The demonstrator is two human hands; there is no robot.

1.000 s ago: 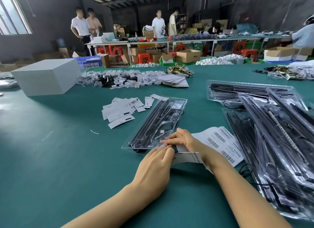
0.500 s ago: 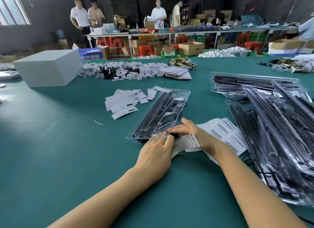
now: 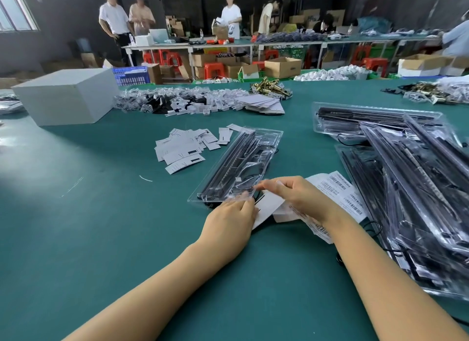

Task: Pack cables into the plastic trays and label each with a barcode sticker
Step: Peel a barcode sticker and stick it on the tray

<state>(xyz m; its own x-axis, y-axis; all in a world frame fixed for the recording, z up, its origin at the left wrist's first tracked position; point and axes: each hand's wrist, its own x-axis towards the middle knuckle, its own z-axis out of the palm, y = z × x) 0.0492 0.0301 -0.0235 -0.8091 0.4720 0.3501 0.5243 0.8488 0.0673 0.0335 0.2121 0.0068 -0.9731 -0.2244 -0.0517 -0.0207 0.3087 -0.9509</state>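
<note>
A clear plastic tray [image 3: 243, 163] holding black cable parts lies on the green table [image 3: 88, 239] in front of me. My left hand [image 3: 228, 226] sits at the tray's near end, its fingers curled on a white strip of label backing [image 3: 269, 208]. My right hand [image 3: 297, 196] reaches across from the right and pinches at the tray's near corner; what is between its fingertips is too small to tell. Sheets of barcode stickers [image 3: 340, 190] lie under my right wrist.
A big heap of filled clear trays [image 3: 406, 188] covers the table at right. Loose white paper tags [image 3: 182, 147] lie left of the tray. A grey box [image 3: 68, 94] stands far left, small bagged parts [image 3: 177, 102] behind. Several people stand at a far bench.
My right hand has lifted off the sticker sheet and moved left toward the tray's near corner. The white backing strip now stands out from under my left fingers.
</note>
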